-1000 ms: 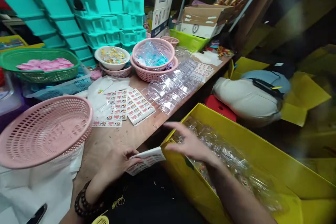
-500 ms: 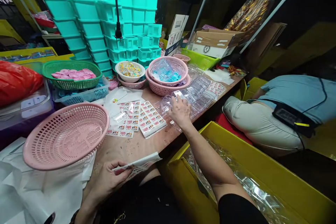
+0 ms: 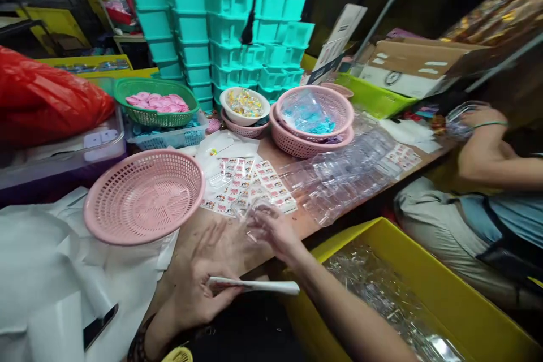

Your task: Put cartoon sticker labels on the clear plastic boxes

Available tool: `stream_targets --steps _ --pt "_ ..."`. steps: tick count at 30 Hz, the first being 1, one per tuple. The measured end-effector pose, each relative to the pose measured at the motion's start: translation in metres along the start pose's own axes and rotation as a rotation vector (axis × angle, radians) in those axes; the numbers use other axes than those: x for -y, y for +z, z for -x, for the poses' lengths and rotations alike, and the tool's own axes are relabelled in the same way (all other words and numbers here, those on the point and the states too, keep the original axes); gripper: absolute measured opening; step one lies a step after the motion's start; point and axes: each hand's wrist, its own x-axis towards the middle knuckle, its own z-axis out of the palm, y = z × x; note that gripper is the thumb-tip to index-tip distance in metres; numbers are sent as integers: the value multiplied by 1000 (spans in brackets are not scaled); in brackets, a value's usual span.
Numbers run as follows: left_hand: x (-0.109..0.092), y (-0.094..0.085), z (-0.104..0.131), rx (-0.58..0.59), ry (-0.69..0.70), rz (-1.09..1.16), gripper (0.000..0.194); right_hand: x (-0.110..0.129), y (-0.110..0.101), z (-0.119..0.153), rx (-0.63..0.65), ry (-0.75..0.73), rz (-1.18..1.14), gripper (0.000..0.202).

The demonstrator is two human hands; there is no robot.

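My left hand holds a folded wad of sticker sheets between thumb and palm, low over the table's front edge. Its other fingers stretch forward, smeared by motion. Just ahead, my right hand grips a clear plastic package, also blurred. Behind that package, a stack of printed sticker sheets lies on the table. More clear plastic packs are spread in rows to the right.
Left of my hands stands a pink basket. Pink baskets with blue pieces, a white bowl and turquoise bins stand farther back. A yellow box of clear plastic is at right, beside a seated person.
My right hand has come from the plastic rows toward my left hand with a clear package. My left fingers have stretched forward. The view has shifted left; the other person now sits more upright.
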Motion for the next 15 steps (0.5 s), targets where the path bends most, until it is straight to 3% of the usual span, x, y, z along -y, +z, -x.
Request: stream_targets --steps 3,6,10,13,15 --pt "1 -3 -4 98 -26 -68 4 -42 43 22 109 147 -94 40" --pt "12 -8 -3 126 -102 -98 3 -62 60 29 143 229 -99 43" --pt "25 -11 1 115 -117 -109 2 -55 44 20 312 280 217 48" --pt "28 -9 3 127 -99 -68 6 -29 16 15 493 287 643 53" --pt "28 -7 5 122 -94 -37 5 -7 -2 19 495 174 920 49"
